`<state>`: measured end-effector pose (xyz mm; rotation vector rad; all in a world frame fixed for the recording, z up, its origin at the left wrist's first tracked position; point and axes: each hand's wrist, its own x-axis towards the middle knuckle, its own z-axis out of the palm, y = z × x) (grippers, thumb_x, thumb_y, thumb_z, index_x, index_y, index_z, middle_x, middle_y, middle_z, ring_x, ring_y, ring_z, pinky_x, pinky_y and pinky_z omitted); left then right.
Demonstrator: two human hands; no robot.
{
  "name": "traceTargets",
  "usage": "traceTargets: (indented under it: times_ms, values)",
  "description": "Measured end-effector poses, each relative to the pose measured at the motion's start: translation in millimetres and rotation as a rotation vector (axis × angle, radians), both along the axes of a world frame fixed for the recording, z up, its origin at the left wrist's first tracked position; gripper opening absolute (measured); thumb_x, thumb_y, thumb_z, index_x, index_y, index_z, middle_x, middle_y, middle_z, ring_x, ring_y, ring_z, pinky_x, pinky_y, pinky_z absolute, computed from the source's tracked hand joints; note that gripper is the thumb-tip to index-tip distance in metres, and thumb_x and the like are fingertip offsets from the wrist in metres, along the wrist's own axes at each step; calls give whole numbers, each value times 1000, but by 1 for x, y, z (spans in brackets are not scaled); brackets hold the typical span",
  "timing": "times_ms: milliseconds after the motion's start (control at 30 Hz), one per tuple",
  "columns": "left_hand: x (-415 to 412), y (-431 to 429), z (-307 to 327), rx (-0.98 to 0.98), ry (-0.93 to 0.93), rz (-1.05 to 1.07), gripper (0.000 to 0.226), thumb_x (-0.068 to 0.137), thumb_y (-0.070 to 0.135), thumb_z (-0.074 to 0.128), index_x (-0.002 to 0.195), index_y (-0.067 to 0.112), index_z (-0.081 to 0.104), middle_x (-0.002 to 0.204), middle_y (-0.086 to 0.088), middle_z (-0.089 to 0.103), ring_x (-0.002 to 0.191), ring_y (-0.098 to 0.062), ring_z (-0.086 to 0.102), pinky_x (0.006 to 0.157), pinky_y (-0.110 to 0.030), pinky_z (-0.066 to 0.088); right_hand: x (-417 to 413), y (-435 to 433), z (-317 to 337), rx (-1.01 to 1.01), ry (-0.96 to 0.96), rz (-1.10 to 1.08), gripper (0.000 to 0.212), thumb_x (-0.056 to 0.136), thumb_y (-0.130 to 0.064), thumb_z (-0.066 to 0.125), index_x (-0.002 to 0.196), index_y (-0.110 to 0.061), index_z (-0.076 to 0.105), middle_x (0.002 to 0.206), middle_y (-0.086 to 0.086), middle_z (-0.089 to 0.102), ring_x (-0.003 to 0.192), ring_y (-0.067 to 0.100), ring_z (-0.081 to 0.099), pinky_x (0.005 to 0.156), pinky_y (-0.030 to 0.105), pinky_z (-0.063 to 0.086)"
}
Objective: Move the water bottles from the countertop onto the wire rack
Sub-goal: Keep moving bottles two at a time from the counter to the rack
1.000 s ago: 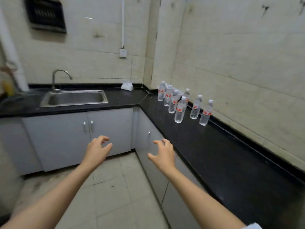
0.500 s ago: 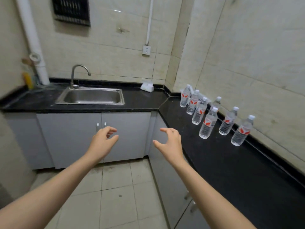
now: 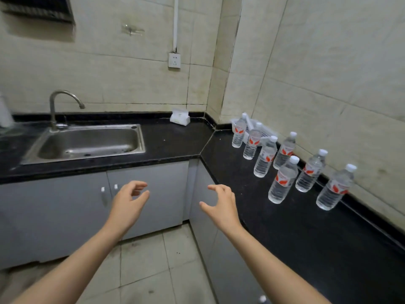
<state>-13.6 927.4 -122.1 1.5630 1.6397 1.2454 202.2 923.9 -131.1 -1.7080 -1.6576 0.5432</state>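
Several clear water bottles with white caps and red labels stand upright on the black countertop (image 3: 285,227) along the right wall; the closest to me is a bottle (image 3: 282,181), with another bottle (image 3: 335,187) furthest right. My left hand (image 3: 129,202) and my right hand (image 3: 221,207) are stretched out in front of the grey cabinets, fingers loosely curled and holding nothing. My right hand hovers left of the counter edge, apart from the nearest bottle. No wire rack is in view.
A steel sink (image 3: 87,143) with a faucet (image 3: 57,106) is set in the counter at left. A white tissue pack (image 3: 180,116) lies by the back wall. A white plastic basket (image 3: 260,130) sits in the corner behind the bottles. Tiled floor lies below.
The view has moved closer to the counter corner, so the bottles look larger and nearer. Both hands stay raised and hold nothing; the right hand has come closer to the bottles.
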Motion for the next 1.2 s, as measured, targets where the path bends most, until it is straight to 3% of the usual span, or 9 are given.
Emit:
traceTargets:
  times_ms: [133,233,333,467,600,867,1100,1200]
  values:
    - [-14,69,-15,-7,-38,-14,19,86,8,56,104,6,60,110,-17,61,99,-26,55,86,-35,41,0,55,-2,49,-71,-72,48,80,-25,64,125,-20,48,135,4,36,124,18,31,90,18,26]
    - [-25,132,-20,-9,-71,-44,19,84,2,56,103,0,60,108,-23,60,97,-32,55,84,-33,39,-8,97,-3,53,-139,-106,49,80,-26,64,126,-21,47,138,5,33,129,20,27,98,24,28]
    - [-36,194,-18,16,-101,-67,18,82,2,58,100,1,61,101,-20,61,89,-25,53,80,-29,37,-18,148,4,50,-195,-152,50,80,-25,63,126,-20,47,140,7,33,130,22,27,102,30,29]
    - [-59,269,-16,3,-146,-108,17,83,4,58,100,2,62,97,-15,62,89,-24,54,79,-28,37,-33,205,10,9,-199,-242,51,80,-24,64,128,-18,47,138,7,35,128,23,30,97,26,30]
    - [-61,329,-32,-45,-174,-138,18,83,3,57,101,0,61,105,-20,63,95,-29,57,84,-32,40,-31,235,-1,-63,-215,-323,51,80,-25,64,127,-19,46,137,6,36,127,22,31,93,23,29]
    - [23,383,-80,-221,-158,-327,22,84,3,57,106,-1,59,113,-22,59,97,-29,56,85,-32,41,38,256,-19,-191,-194,-563,53,80,-22,66,128,-12,46,133,11,41,125,24,35,95,25,30]
    - [120,453,-88,-227,-83,-476,21,84,8,58,105,5,60,110,-16,58,89,-19,52,81,-30,39,124,321,-38,-130,-65,-650,54,79,-22,68,127,-11,46,132,13,42,123,24,39,101,31,32]
    - [161,499,-84,-218,-55,-499,21,82,7,60,103,6,60,109,-17,59,90,-23,55,81,-31,41,156,367,-46,-104,0,-656,57,79,-23,67,129,-11,43,133,13,41,125,24,39,102,29,30]
